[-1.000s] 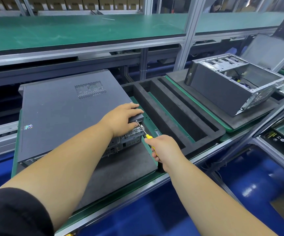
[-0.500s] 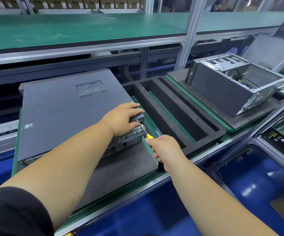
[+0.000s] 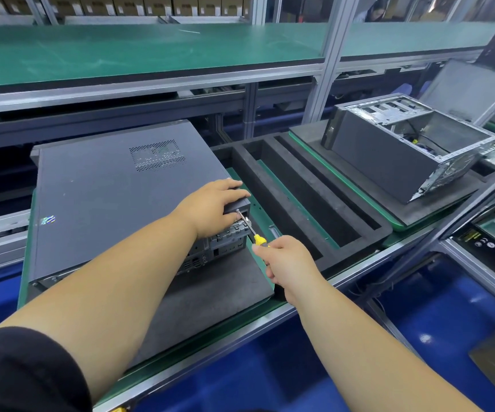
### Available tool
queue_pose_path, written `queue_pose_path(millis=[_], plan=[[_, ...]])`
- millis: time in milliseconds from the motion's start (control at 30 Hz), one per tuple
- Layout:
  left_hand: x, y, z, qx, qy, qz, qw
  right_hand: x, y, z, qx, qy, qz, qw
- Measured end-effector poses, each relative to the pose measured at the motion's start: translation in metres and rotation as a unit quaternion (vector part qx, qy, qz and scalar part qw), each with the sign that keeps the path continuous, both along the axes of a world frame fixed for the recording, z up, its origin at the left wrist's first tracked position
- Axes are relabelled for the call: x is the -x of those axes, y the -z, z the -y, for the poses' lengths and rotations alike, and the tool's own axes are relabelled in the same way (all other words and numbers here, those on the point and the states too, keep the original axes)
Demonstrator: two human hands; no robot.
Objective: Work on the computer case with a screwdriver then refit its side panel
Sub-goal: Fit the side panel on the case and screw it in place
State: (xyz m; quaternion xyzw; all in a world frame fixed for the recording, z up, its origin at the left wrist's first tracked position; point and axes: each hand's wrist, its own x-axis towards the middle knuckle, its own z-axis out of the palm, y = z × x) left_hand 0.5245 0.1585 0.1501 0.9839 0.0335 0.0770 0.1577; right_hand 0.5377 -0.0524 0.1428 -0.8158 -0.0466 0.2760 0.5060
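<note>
Matte dark-grey sheet metal is covering the computer case (image 3: 115, 197), which is lying flat on a black foam pad (image 3: 210, 295) at the near left of the conveyor, its side panel (image 3: 97, 185) facing up with a rectangular patch of fine perforations. The left hand (image 3: 210, 208) is resting on the case's near right corner, fingers curling over the edge. The right hand (image 3: 288, 261) is gripping the yellow handle of the screwdriver (image 3: 250, 228), whose thin steel shaft is angling up to that same corner; the tip's contact is hard to make out. A small iridescent sticker on the panel is unreadable. To the right, a slotted foam tray (image 3: 299, 194) is sitting beside an open case (image 3: 404, 156) with a bare metal frame. Boxes at the far right carry printed labels too blurred to read.
</note>
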Motion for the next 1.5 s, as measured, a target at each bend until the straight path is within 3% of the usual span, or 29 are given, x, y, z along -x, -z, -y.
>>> queue_pose_path(millis=[100, 400, 600, 767, 967, 1167, 1333, 1433, 1500], plan=[[0.0, 0.001, 0.001, 0.001, -0.001, 0.001, 1.0, -0.002, 0.002, -0.001, 0.023, 0.032, 0.052, 0.998], [-0.001, 0.001, 0.001, 0.001, -0.002, 0.004, 1.0, -0.007, -0.002, -0.014, 0.026, 0.03, -0.076, 0.996], [0.0, 0.0, 0.001, -0.002, -0.005, 0.002, 1.0, 0.001, 0.005, -0.003, 0.052, 0.0, 0.102, 0.993], [0.0, -0.001, 0.003, 0.001, -0.004, 0.002, 1.0, 0.004, 0.001, -0.012, 0.029, 0.018, 0.024, 0.999], [0.0, -0.002, 0.004, 0.001, -0.008, 0.0, 1.0, 0.001, -0.019, -0.009, -0.039, 0.054, -0.168, 0.984], [0.008, -0.003, 0.01, 0.0, -0.016, -0.023, 1.0, 0.002, -0.03, -0.001, -0.077, 0.029, -0.205, 0.975], [0.034, -0.012, 0.027, 0.173, -0.059, 0.078, 0.98, 0.001, -0.042, 0.001, -0.045, -0.045, -0.124, 0.99], [0.058, -0.014, 0.044, 0.332, -0.129, 0.123, 0.926, -0.004, -0.051, 0.001, -0.053, -0.1, -0.101, 0.989], [0.072, -0.015, 0.05, 0.391, -0.175, 0.154, 0.89, -0.005, -0.057, -0.002, -0.05, -0.142, -0.09, 0.985]])
